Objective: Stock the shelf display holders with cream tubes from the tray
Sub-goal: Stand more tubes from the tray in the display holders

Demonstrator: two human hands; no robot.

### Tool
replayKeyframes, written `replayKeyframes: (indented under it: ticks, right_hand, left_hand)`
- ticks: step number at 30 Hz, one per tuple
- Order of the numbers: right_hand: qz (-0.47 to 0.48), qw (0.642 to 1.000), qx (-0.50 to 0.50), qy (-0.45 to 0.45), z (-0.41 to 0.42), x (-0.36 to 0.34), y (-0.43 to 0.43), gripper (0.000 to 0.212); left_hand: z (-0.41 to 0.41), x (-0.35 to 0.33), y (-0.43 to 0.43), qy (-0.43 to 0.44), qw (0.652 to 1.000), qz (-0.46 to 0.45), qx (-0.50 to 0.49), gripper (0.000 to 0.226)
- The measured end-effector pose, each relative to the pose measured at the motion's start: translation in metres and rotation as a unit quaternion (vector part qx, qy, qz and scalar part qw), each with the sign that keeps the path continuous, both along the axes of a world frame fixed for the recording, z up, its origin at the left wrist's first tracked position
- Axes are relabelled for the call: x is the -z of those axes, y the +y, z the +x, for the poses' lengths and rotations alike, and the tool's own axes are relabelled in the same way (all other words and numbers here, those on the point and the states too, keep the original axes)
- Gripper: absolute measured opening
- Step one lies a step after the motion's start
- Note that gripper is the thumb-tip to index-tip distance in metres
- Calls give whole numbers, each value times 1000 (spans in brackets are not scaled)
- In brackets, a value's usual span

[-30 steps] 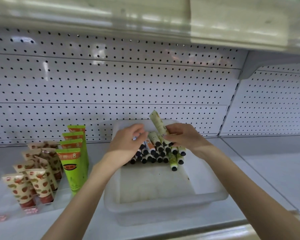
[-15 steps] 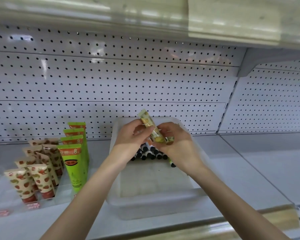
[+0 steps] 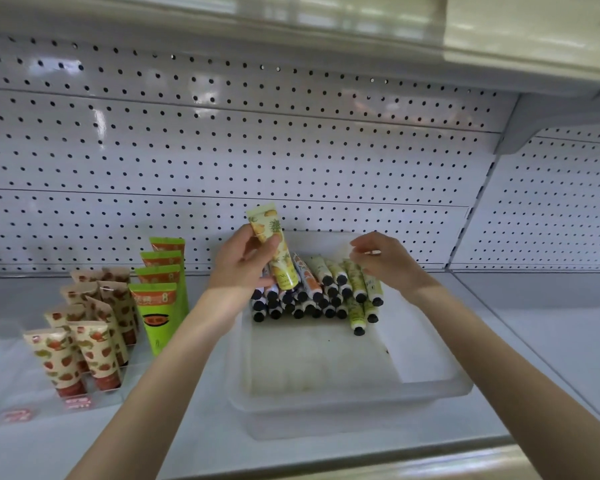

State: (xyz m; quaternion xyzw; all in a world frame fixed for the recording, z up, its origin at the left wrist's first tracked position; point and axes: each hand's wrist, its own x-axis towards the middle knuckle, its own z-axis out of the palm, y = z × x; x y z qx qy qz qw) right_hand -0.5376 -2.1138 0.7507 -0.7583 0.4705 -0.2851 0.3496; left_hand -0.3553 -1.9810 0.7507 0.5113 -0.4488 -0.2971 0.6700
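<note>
Gripped in the left hand [image 3: 245, 263], a pineapple-print cream tube [image 3: 271, 223], crimped end up, just above the pile of tubes [image 3: 329, 292] in the white tray [image 3: 343, 410]. Right hand [image 3: 385, 261] over the pile's right side, fingers loosely curled, holding nothing.

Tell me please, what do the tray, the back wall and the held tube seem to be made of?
Tray: cloudy whitish plastic, matte; its walls let light through. Back wall: probably painted sheet metal, glossy; punched holes, lamp reflections. Tube in the left hand: likely soft plastic, printed, with a flat crimped end.
</note>
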Motion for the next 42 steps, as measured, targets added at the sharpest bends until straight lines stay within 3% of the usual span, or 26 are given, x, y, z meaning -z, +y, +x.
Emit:
replayKeyframes:
  ticks: [9, 17, 21, 26, 30, 33, 35, 39, 42]
  right_hand:
    - [-49, 958, -69, 273, 54, 12, -14, 53]
    - [-66, 926, -54, 367, 67, 6, -17, 46]
    - [-92, 905, -52, 413, 75, 4, -22, 17]
    - [-86, 892, -41, 442, 74, -3, -19, 35]
    - [16, 939, -47, 340, 54, -10, -22, 14]
    - [100, 975, -34, 196, 31, -13, -18, 23]
    - [187, 980, -36, 55, 21, -14, -10, 23]
    - [355, 910, -36, -212, 10, -17, 8, 14]
    - [375, 876, -74, -295, 9, -18, 24, 24]
  left_hand:
    - [4, 5, -1, -3, 1000, -1, 24, 12]
    - [11, 6, 1, 1, 999, 3, 32, 12]
    - [13, 3, 3, -4, 1000, 4, 29, 11]
    - [15, 2, 7, -14, 1000, 5, 27, 14]
    - [18, 1, 12, -11, 1000, 2, 24, 10]
    - [22, 0, 16, -21, 1000, 2, 23, 11]
    - [24, -1, 17, -15, 1000, 2, 26, 11]
    - [25, -5, 18, 5, 999, 6, 38, 11]
    - [25, -10, 17, 54, 996, 33, 59, 12]
